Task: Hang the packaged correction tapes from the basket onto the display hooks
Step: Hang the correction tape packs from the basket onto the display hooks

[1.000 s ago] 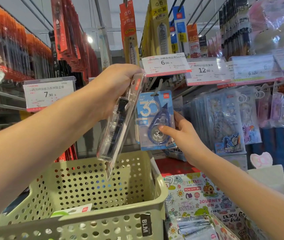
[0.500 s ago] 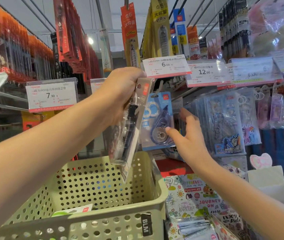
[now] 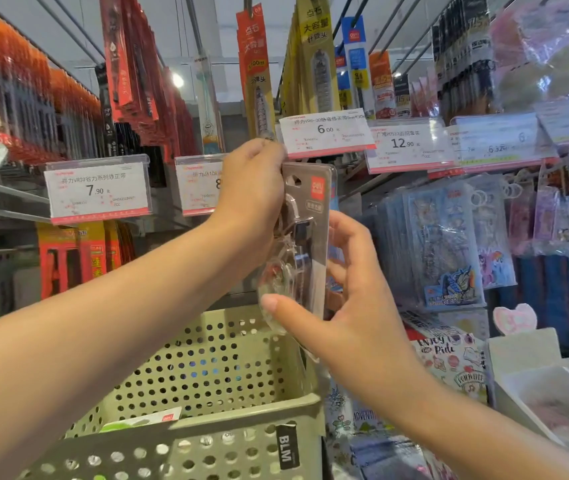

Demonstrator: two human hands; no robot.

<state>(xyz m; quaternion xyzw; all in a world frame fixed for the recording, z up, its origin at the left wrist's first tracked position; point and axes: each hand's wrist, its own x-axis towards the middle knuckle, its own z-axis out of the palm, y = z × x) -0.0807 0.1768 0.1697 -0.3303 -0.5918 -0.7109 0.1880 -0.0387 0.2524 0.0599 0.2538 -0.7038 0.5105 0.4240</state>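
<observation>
Two bare forearms show, with no sleeve on either as far as the frame reaches. The left arm (image 3: 110,344) enters from 8 o'clock and looks thick this near the camera; the right arm (image 3: 456,420) enters from 5 o'clock. The left hand (image 3: 252,199) and right hand (image 3: 342,306) wear no rings, watch or gloves. The right thumbnail (image 3: 269,302) is short and unpainted.
</observation>
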